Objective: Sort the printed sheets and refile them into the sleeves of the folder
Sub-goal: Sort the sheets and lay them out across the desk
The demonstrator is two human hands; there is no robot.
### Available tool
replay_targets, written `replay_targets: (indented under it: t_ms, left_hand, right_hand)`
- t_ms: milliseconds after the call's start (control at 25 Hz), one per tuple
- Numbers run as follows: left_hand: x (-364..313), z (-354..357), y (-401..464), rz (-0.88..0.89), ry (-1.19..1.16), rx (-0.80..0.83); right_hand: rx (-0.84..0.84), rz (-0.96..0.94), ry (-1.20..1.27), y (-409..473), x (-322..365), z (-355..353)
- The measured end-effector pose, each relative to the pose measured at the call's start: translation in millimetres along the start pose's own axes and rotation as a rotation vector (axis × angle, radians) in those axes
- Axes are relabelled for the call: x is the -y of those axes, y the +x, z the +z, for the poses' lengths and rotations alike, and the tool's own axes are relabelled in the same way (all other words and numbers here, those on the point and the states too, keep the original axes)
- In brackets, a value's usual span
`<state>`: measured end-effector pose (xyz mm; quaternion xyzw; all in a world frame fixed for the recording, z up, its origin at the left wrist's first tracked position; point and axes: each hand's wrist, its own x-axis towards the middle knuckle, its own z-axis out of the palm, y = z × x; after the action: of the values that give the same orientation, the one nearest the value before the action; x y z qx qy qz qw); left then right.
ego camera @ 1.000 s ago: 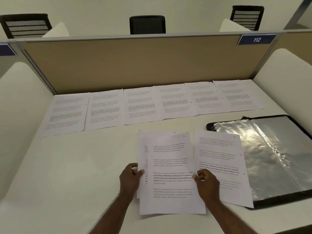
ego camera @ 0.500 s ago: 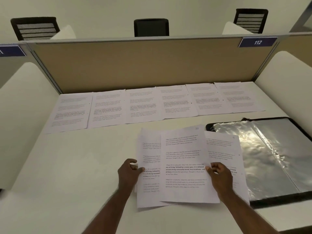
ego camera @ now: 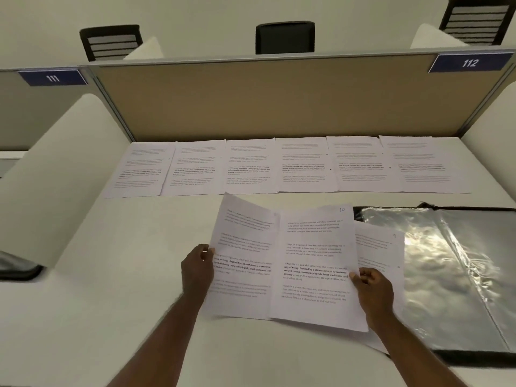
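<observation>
Head view. The right hand pinches the sheet marked 10 at its right edge and has drawn it rightward off the sheet beneath, which the left hand pinches at its left edge — the two, stacked a second ago, now overlap only along a central strip. Sheet 9 lies partly under sheet 10, against the open folder on the tabletop; six sheets line the partition. Separation suggests sorting continues — refiling not begun.
</observation>
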<state>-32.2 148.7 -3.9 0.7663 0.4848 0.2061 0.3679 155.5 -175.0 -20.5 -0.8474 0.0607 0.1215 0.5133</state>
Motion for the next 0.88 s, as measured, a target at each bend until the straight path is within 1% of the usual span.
replay_targets:
  t_ms: [80, 200, 400, 520, 600, 880]
  left_hand:
    - [-1.3, -10.9, 8.0, -0.006, -0.005, -0.058]
    - [10.2, -34.0, 24.2, -0.061, 0.030, -0.127]
    - [49.7, -80.9, 44.7, -0.149, 0.036, -0.248]
    - [81.0, -112.0, 66.4, -0.161, 0.046, -0.289]
    - [103.7, -133.0, 85.9, -0.173, 0.042, -0.297]
    - [193.1, -206.8, 177.1, -0.233, 0.102, -0.229]
  right_hand:
    - [0.042, -0.022, 0.008, 4.7, 4.6, -0.9]
    - [0.062, -0.037, 0.006, 13.3, 7.4, 6.7]
    - [0.138, -0.106, -0.014, 12.6, 20.0, 33.3]
    - [0.169, -0.070, 0.002, 4.4, 28.3, 61.3]
    - [0.180, -0.043, 0.026, -4.8, 33.9, 80.4]
    - [0.133, 0.039, 0.104, -60.0, 70.1, 144.7]
